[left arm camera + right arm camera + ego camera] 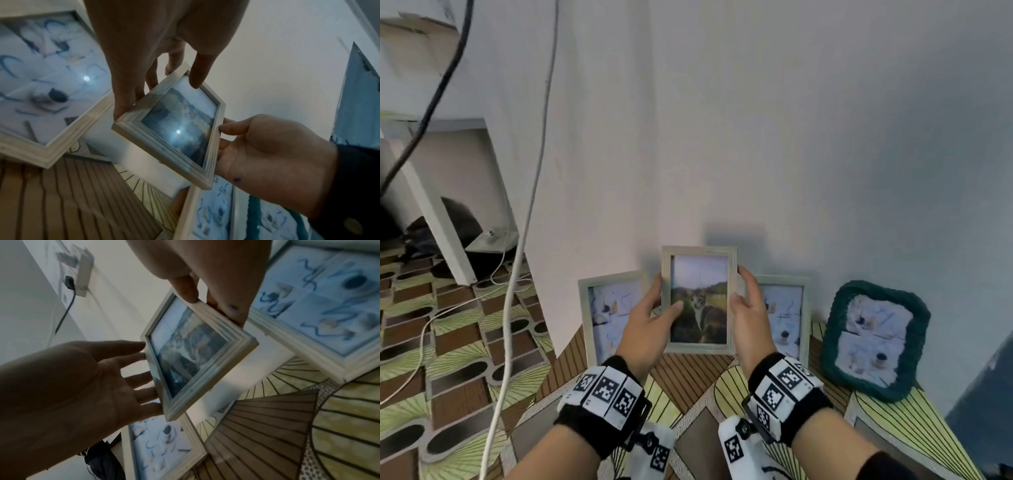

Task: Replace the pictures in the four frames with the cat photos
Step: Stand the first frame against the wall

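Note:
I hold a small pale wooden frame with a cat photo (700, 299) upright in the air in front of the white wall. My left hand (666, 296) pinches its left edge, with the thumb on the glass and the fingers behind. At the frame's right edge my right hand (741, 286) grips the same way. The held frame (180, 128) shows tilted in the left wrist view, and the frame (191, 353) shows again in the right wrist view. Behind it, a left wooden frame (609, 308), a right wooden frame (786, 315) and a green knitted frame (873, 339) lean on the wall with pale blue pictures.
The frames stand on a patterned brown and yellow floor mat (688, 377). A white cable (527, 240) and a black cable (431, 102) hang down at the left. A dark blue panel (983, 394) stands at the far right. A wall socket (82, 272) with a plug is up the wall.

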Available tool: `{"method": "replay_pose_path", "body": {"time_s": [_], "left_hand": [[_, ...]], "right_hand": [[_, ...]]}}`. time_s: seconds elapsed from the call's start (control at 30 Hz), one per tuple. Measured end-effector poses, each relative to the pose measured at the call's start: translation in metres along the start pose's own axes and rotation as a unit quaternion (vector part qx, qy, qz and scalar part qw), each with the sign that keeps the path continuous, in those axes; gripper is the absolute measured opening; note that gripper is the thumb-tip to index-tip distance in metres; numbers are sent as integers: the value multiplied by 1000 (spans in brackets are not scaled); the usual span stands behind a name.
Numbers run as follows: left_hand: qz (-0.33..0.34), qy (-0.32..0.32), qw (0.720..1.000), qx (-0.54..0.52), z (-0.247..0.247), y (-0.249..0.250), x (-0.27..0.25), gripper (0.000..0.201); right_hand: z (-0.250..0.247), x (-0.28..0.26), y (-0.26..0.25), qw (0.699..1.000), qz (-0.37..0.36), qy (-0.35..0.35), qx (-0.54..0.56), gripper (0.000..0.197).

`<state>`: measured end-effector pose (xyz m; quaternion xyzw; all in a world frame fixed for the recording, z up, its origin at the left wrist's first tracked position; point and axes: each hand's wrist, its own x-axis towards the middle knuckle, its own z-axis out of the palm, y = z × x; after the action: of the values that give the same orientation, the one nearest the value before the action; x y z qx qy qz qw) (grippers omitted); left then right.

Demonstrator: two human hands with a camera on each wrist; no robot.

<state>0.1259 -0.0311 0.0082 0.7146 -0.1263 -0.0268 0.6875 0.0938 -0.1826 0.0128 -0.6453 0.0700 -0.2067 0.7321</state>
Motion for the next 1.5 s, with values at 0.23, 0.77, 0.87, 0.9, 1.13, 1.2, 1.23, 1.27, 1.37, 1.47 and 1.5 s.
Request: {"method": "replay_pose_path", "body": {"time_s": [0.23, 0.77, 0.87, 0.9, 1.13, 1.2, 1.23, 1.27, 1.37, 1.47, 1.5], "left_hand": [[13, -20, 999, -36, 0, -42, 27, 65], [-28, -42, 999, 21, 2, -79, 40, 68], [-54, -41, 996, -51, 1, -66, 37, 66], [-60, -37, 995, -67, -1, -59, 35, 64], [-41, -13, 998, -36, -25, 3, 13, 61], [-38, 9, 999, -4, -39, 19, 5, 61], [-34, 23, 999, 12, -47, 24, -1, 60], [-24, 38, 999, 27, -54, 28, -6, 58], [10, 101, 992, 69, -74, 28, -25, 54], [22, 145, 985, 88, -85, 17, -42, 56], [19, 151, 984, 90, -88, 11, -45, 57]], "right_hand": [[10, 30, 38, 999, 29, 8, -19, 51], [12, 41, 78, 997, 45, 39, -56, 48], [10, 40, 71, 994, 65, 26, -88, 44], [9, 39, 67, 992, 78, 18, -95, 45], [12, 23, 15, 978, 138, -39, -149, 74], [14, 12, -5, 979, 128, -61, -148, 74], [16, 6, -13, 980, 116, -70, -145, 72], [18, 1, -18, 982, 101, -76, -139, 70], [31, -14, -21, 989, 59, -81, -105, 64], [49, -25, -10, 991, 43, -107, -75, 60], [55, -28, -4, 989, 38, -115, -80, 58]]}}
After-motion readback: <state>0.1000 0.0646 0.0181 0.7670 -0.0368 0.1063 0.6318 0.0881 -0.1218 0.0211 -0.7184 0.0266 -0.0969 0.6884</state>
